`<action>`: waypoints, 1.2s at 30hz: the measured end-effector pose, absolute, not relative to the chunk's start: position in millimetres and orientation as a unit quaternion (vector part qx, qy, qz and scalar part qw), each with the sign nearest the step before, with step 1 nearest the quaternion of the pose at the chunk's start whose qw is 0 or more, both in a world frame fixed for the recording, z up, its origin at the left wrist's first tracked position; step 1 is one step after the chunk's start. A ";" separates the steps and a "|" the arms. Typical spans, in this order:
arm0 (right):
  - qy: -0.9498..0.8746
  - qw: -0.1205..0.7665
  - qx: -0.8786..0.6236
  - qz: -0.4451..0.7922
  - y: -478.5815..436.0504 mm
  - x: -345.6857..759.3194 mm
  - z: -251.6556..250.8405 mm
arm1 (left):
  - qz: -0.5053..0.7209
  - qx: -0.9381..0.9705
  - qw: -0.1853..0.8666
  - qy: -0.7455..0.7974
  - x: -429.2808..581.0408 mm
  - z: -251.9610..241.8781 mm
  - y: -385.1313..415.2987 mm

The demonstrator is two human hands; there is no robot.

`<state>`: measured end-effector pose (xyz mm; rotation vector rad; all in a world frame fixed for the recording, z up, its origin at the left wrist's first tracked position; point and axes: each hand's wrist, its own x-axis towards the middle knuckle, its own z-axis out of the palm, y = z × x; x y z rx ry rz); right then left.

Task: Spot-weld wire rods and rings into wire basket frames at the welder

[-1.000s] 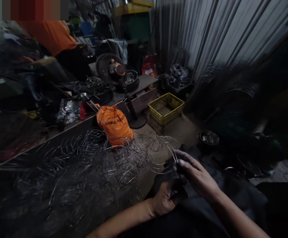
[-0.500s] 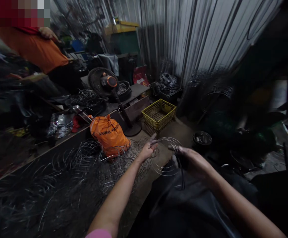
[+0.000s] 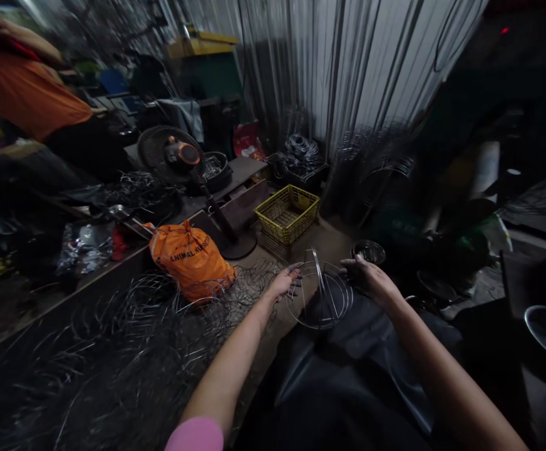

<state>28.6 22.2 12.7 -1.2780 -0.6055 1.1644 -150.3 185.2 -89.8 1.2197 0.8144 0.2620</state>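
A bundle of thin round wire rings (image 3: pixel 320 295) is held out in front of me, above my dark-clothed lap. My left hand (image 3: pixel 285 282) grips its left rim with curled fingers. On the right rim my right hand (image 3: pixel 369 280) is closed in the same way. A few straight wires cross the middle of the rings. Left of my arm, a big heap of loose bent wire hoops (image 3: pixel 127 332) covers the floor.
An orange sack (image 3: pixel 191 258) lies on the wire heap. A yellow crate (image 3: pixel 288 213), a floor fan (image 3: pixel 174 153) and a small metal bowl (image 3: pixel 369 252) stand beyond. A person in an orange shirt (image 3: pixel 19 88) is at the far left. Corrugated metal wall behind.
My left hand came up from my lap, reached the wire rings and took their left rim. The rings now sit flatter between both hands. The view swung right.
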 end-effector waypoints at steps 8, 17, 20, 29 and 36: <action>-0.279 0.623 -0.535 0.499 17.6 25.8 7.7 | 0.104 0.550 0.731 0.390 -154.3 -95.1 180.9; -0.291 0.599 -0.500 0.554 1.0 6.0 69.8 | 0.307 0.727 0.466 0.400 -155.1 -46.1 145.4; -0.320 0.569 -0.598 0.465 -12.0 11.7 83.5 | 0.361 0.762 0.392 0.369 -172.4 -22.7 127.3; -0.406 0.488 -0.667 0.390 -71.4 39.0 50.7 | 0.275 0.776 0.525 0.217 -189.2 18.1 158.4; -0.369 0.495 -0.680 0.396 -87.0 39.9 30.6 | 0.077 0.765 0.635 0.076 -142.0 2.0 154.4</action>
